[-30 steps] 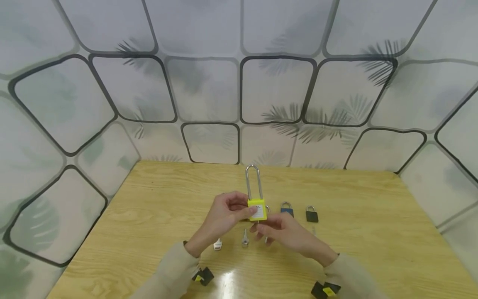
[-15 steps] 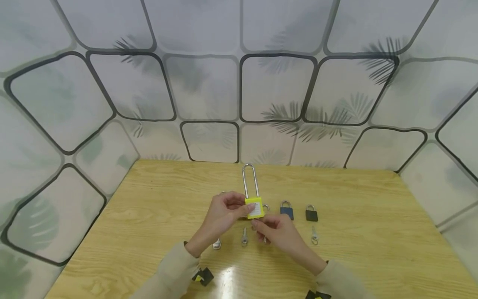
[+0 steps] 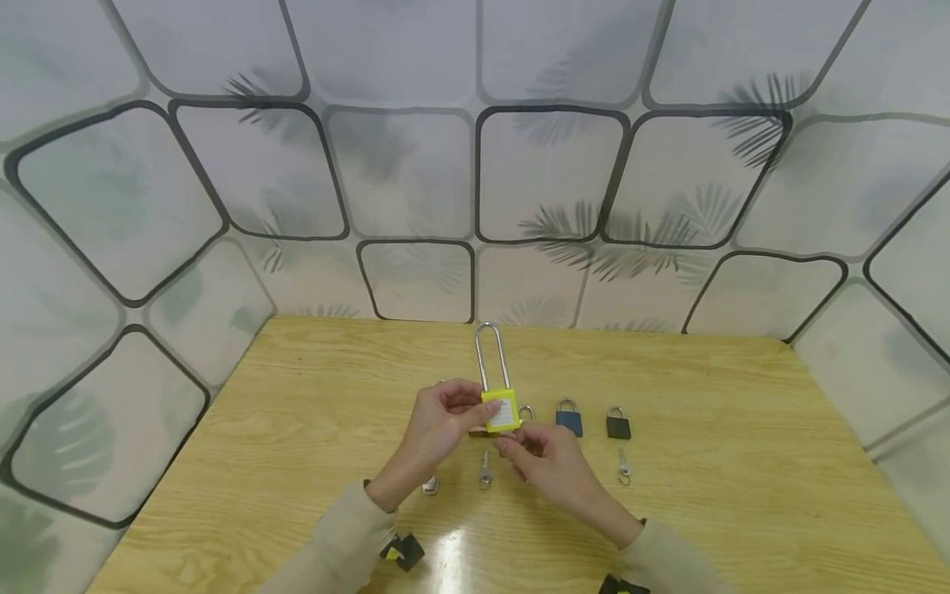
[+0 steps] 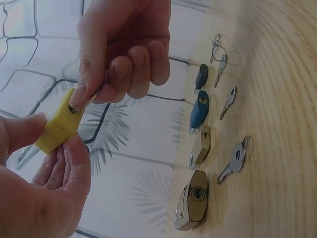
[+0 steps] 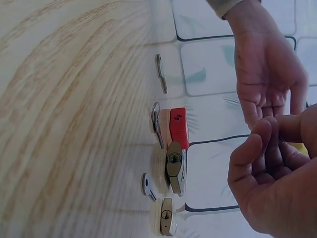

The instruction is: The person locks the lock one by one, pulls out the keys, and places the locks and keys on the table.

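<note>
My left hand (image 3: 438, 425) holds a yellow padlock (image 3: 508, 415) above the table, its long metal shackle pointing up and a white label facing me. Both shackle legs meet the body. Just below and right of it, my right hand (image 3: 552, 470) pinches a thin metal key (image 4: 94, 96) between thumb and forefinger. In the left wrist view, the key's end is at the keyhole in the padlock's base; the thumb covers part of it, so how deep it sits cannot be told. The right wrist view shows my curled right fingers (image 5: 252, 153) hiding most of the padlock.
Behind the hands, a row of padlocks includes a blue padlock (image 3: 569, 421), a black padlock (image 3: 618, 426), brass padlocks (image 4: 197, 198) and a red padlock (image 5: 179, 126). Loose keys (image 3: 486, 470) lie in front of them on the wooden table (image 3: 742, 462). A patterned cloth (image 3: 549, 177) surrounds the table.
Both hands and the yellow padlock have drifted slightly left. My right forearm has swung inward, uncovering the key by the black padlock. The grip on the padlock stays the same.
</note>
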Motion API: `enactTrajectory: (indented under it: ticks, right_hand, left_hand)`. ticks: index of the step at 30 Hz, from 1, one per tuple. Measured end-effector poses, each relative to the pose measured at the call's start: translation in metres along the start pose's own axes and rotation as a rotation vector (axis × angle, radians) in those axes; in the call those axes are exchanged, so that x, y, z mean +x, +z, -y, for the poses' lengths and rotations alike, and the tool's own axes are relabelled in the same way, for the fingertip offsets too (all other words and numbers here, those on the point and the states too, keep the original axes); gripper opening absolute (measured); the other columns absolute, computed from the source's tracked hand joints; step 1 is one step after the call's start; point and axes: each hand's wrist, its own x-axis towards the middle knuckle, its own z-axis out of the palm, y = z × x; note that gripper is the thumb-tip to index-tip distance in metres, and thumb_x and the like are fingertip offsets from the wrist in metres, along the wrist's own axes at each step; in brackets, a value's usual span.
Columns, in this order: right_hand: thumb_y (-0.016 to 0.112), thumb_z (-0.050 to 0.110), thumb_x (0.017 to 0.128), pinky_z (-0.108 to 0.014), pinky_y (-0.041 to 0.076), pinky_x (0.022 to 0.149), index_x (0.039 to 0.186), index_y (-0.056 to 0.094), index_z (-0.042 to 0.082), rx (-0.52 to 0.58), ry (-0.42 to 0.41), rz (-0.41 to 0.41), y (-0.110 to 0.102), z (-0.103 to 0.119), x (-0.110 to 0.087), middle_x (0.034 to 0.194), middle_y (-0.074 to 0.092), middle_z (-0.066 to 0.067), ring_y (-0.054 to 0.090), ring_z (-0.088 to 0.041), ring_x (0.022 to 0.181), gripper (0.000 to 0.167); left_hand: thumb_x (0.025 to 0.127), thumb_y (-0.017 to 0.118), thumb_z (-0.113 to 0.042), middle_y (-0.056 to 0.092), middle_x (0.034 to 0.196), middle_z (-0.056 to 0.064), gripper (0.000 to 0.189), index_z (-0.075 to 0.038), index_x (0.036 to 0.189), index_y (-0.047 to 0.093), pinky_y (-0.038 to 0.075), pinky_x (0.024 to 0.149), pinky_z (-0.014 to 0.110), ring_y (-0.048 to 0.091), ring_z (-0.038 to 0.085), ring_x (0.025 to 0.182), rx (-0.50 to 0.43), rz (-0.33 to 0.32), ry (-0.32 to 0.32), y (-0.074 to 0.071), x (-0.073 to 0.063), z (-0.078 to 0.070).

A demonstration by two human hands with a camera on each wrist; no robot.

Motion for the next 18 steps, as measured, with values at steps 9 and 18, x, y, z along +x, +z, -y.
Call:
enactTrajectory:
  ticks: [9, 18]
  right_hand:
    - [0.067, 0.022, 0.1, -0.016, 0.033, 0.046, 0.088, 0.07, -0.001, -0.031, 0.004, 0.003, -0.0016, 0.0028, 0.001, 0.065, 0.062, -0.01, 0.048, -0.002, 0.053, 0.027]
    - [0.07, 0.024, 0.099, -0.018, 0.033, 0.045, 0.086, 0.068, 0.0, -0.033, -0.025, -0.019, -0.0005, 0.0052, -0.0011, 0.064, 0.061, -0.006, 0.047, -0.002, 0.052, 0.028]
  left_hand:
    - [0.09, 0.078, -0.011, 0.073, 0.099, 0.012, 0.024, 0.004, 0.108, 0.07, 0.058, 0.077, 0.022, 0.068, 0.012, 0.084, -0.023, -0.019, 0.027, 0.0003, 0.0008, -0.0007]
    - [0.089, 0.077, -0.007, 0.073, 0.098, 0.011, 0.025, 0.005, 0.109, 0.069, 0.058, 0.076, 0.021, 0.068, 0.012, 0.084, -0.049, -0.019, 0.037, 0.0009, 0.0009, -0.0015]
